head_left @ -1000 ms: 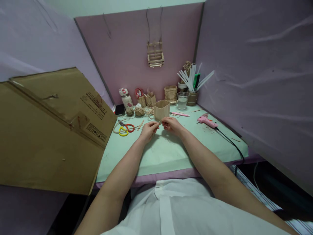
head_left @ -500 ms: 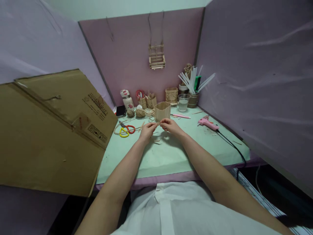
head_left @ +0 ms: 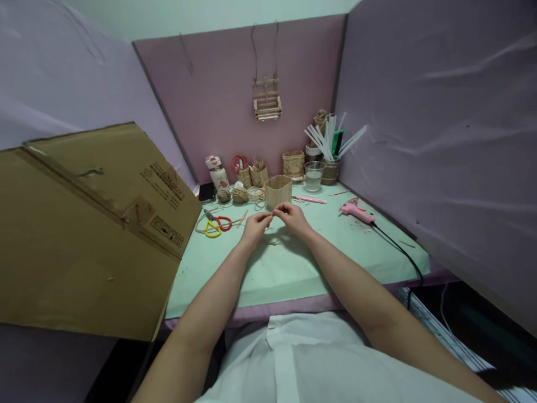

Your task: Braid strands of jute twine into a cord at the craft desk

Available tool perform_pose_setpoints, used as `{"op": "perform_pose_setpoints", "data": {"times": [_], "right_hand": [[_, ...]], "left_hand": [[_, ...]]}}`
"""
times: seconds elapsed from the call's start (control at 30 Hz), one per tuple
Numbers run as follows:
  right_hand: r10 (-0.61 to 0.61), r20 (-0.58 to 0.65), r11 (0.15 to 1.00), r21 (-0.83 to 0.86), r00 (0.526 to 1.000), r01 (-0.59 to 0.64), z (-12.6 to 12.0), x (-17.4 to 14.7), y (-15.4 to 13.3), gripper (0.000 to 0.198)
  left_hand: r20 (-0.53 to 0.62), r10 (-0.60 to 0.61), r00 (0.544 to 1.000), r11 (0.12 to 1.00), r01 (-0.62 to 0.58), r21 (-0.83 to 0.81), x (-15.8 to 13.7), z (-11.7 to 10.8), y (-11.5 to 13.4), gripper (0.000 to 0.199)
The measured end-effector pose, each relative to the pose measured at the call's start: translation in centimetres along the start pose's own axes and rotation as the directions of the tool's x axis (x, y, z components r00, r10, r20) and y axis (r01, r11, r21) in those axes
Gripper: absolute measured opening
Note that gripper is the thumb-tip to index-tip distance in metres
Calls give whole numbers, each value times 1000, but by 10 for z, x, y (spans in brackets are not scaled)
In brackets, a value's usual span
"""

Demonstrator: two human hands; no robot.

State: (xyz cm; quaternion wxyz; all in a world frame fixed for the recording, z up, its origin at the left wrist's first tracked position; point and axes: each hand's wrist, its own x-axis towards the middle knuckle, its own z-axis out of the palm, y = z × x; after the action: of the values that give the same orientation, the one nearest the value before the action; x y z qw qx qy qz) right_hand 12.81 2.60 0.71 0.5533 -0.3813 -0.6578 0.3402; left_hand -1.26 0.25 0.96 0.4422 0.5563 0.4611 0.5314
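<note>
Near the slatted container (head_left: 278, 191), the left hand (head_left: 255, 226) and right hand (head_left: 294, 218) pinch closed, contents indiscernible, in fine handwork likely needing steady pressure next.

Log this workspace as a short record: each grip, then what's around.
Left grip: thumb and fingers pinched; held item, if any, too small to tell
Right grip: also pinched, fingertips close to the left's
Just beyond: open-topped tan container
Left side: red-and-yellow-handled scissors
Right side: pink glue gun
Farther back: clear cup
</note>
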Motion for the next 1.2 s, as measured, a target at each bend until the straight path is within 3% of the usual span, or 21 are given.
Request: {"op": "perform_pose_setpoints", "data": {"times": [0.1, 0.17, 0.37, 0.53, 0.7, 0.87, 1.0, 1.2], "right_hand": [[215, 50, 962, 159, 975, -220, 3, 1, 0, 23], [294, 71, 922, 241, 953, -302, 5, 1, 0, 23], [348, 137, 866, 334, 928, -374, 1, 1, 0, 24], [305, 178, 885, 310, 936, -347, -3, 1, 0, 24], [232, 92, 951, 186, 968, -246, 1, 0, -3, 23], [240, 95, 960, 122, 966, -251, 2, -1, -4, 28], [263, 136, 949, 144, 955, -282, 1, 0, -3, 28], [195, 86, 968, 143, 977, -206, 2, 1, -1, 26]], "left_hand": [[22, -8, 1000, 1000, 8, -15, -2, 2, 4, 28], [35, -12, 999, 1000, 12, -22, -3, 3, 7, 28], [48, -45, 998, 998, 47, -42, -4, 3, 9, 30], [41, -79, 996, 996, 80, -47, -1, 1, 5, 31], [-47, 69, 996, 989, -62, 131, 0, 0, 2, 29], [-69, 176, 982, 959, -155, 238, 1, 0, 0, 26], [-71, 184, 980, 959, -163, 231, 0, 0, 1, 24], [-92, 109, 990, 987, -97, 126, 1, 1, -2, 23]]}}
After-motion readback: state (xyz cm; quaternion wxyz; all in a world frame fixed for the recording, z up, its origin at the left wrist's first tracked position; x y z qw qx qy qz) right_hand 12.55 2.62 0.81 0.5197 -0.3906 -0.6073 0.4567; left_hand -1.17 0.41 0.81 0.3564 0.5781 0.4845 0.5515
